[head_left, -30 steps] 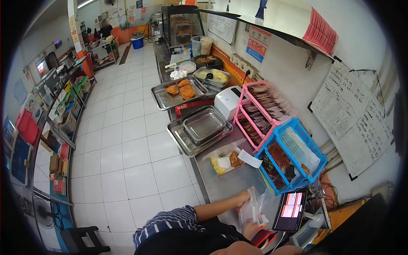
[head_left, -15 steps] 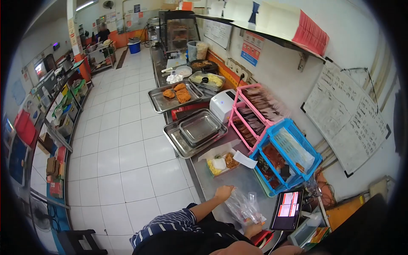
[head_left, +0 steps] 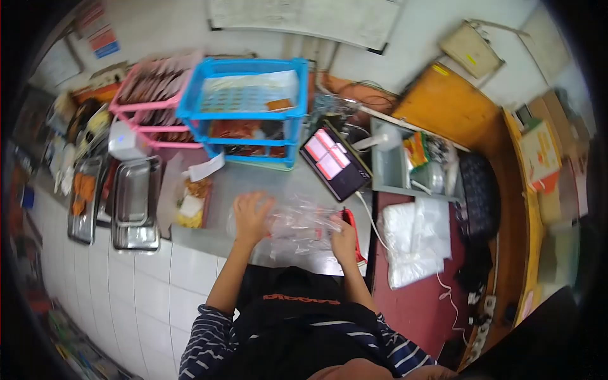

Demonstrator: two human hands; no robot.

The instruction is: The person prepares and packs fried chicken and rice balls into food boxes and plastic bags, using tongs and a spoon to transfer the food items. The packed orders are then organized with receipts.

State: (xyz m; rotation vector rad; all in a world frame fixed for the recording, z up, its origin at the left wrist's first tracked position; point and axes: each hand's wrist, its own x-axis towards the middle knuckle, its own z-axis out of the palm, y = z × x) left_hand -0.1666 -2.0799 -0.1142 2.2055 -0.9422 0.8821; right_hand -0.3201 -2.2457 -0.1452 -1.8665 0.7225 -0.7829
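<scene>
A clear plastic bag (head_left: 296, 229) lies across the metal counter between my two hands, with faint reddish marks showing on it. My left hand (head_left: 253, 218) is at the bag's left end, fingers apart and slightly blurred, touching the film. At the other end, my right hand (head_left: 344, 239) is closed, pinching the bag's edge. Just beside that hand is a red object (head_left: 352, 231), partly hidden by it. Left of my left hand sits an open food box (head_left: 192, 206) with rice, yellow shreds and a browned piece, and a white paper slip (head_left: 207, 167) at its rim.
Blue stacked baskets (head_left: 244, 117) and pink baskets (head_left: 152, 101) with packets stand along the wall. A tablet (head_left: 334, 163) leans behind my right hand. White plastic bags (head_left: 411, 240) lie on the reddish surface at right. Metal trays (head_left: 134, 196) and fried pieces (head_left: 83, 188) are at left.
The view has swung right and down, squarely onto the counter. My left hand's fingers have spread from a pinch, while the right still grips the bag, now stretched flatter.
</scene>
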